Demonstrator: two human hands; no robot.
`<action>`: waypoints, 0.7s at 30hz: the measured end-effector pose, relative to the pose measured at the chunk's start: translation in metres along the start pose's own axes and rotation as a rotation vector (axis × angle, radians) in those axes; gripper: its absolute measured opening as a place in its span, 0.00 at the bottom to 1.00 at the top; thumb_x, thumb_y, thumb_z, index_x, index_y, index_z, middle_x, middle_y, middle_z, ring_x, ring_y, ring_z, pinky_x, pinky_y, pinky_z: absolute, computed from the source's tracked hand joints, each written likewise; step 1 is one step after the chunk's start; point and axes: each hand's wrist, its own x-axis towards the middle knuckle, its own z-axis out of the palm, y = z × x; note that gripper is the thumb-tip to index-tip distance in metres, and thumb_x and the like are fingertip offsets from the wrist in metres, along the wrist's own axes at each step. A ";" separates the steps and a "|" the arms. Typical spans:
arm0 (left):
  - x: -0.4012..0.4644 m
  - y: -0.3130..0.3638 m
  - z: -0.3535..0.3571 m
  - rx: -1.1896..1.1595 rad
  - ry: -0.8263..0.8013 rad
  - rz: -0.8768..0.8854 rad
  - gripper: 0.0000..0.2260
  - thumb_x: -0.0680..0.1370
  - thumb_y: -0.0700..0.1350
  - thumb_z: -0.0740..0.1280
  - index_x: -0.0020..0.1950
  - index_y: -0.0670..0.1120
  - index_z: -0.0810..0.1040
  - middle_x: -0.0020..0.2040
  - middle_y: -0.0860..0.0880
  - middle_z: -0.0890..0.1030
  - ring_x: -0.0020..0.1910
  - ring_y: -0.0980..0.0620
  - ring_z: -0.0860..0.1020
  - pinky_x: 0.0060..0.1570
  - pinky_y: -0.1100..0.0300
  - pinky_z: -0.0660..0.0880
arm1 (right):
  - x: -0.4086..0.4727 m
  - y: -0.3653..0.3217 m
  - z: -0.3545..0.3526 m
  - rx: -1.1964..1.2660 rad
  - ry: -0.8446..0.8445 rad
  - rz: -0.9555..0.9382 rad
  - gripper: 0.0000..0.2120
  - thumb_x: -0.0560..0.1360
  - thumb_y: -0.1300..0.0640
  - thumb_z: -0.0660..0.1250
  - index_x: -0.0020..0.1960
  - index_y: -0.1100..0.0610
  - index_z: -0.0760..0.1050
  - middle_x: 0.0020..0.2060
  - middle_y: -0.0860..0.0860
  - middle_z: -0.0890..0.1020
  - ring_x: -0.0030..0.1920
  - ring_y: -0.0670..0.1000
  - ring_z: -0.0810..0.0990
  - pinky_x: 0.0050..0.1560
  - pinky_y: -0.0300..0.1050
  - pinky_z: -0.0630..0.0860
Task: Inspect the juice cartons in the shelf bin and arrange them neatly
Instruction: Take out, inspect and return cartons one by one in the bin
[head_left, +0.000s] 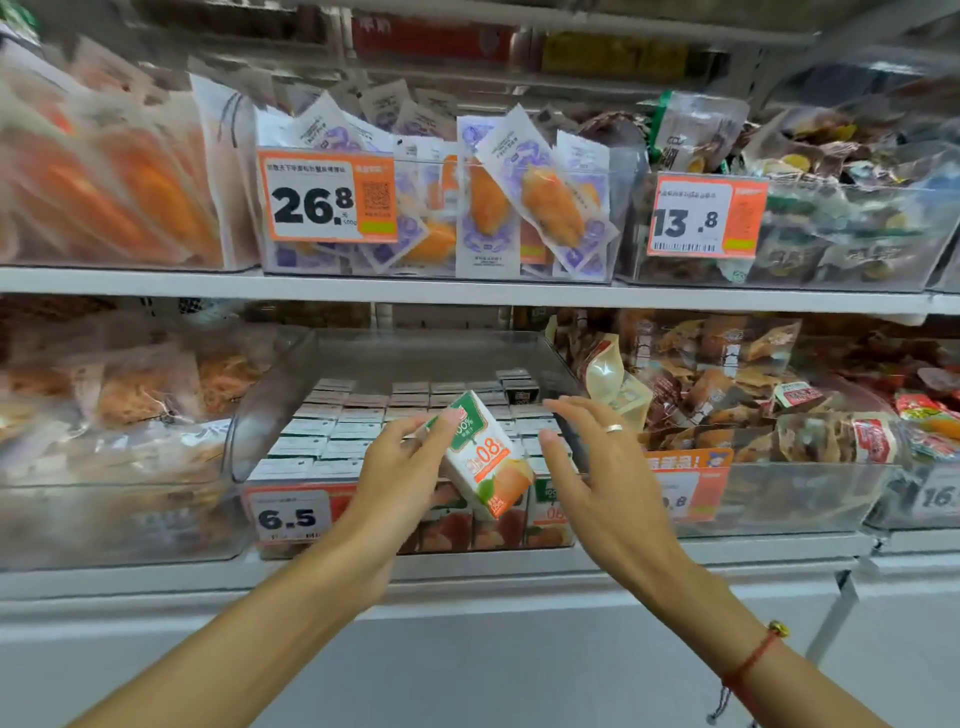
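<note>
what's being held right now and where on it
The left hand pinches the small white-and-green juice carton by its upper left edge; the right hand holds nothing.

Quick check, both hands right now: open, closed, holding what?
Left hand: holds a tilted juice carton above the shelf bin.
Right hand: open, fingers spread beside the carton, holding nothing.

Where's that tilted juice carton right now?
In the head view, the tilted juice carton sits centre frame, held in the left hand above the rows of cartons in the clear bin, left of the open right hand.
</note>
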 end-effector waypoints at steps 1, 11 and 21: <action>-0.008 -0.001 -0.003 0.006 -0.016 0.007 0.10 0.79 0.54 0.65 0.56 0.50 0.77 0.36 0.58 0.85 0.37 0.62 0.83 0.44 0.63 0.80 | -0.003 -0.010 0.001 0.171 -0.087 0.080 0.17 0.81 0.46 0.57 0.66 0.49 0.73 0.64 0.45 0.76 0.63 0.44 0.73 0.60 0.44 0.74; -0.035 -0.015 -0.020 0.029 -0.070 0.034 0.18 0.73 0.54 0.69 0.61 0.51 0.76 0.49 0.49 0.86 0.44 0.56 0.85 0.39 0.67 0.79 | -0.018 -0.029 0.018 0.801 -0.471 0.309 0.15 0.78 0.44 0.61 0.51 0.50 0.82 0.45 0.48 0.86 0.47 0.46 0.85 0.42 0.35 0.79; -0.028 -0.029 -0.027 -0.011 -0.140 -0.080 0.11 0.76 0.49 0.70 0.58 0.52 0.78 0.54 0.51 0.84 0.47 0.59 0.84 0.40 0.68 0.79 | -0.023 -0.020 0.024 0.881 -0.462 0.412 0.11 0.75 0.45 0.63 0.49 0.49 0.81 0.44 0.47 0.87 0.47 0.46 0.86 0.40 0.34 0.79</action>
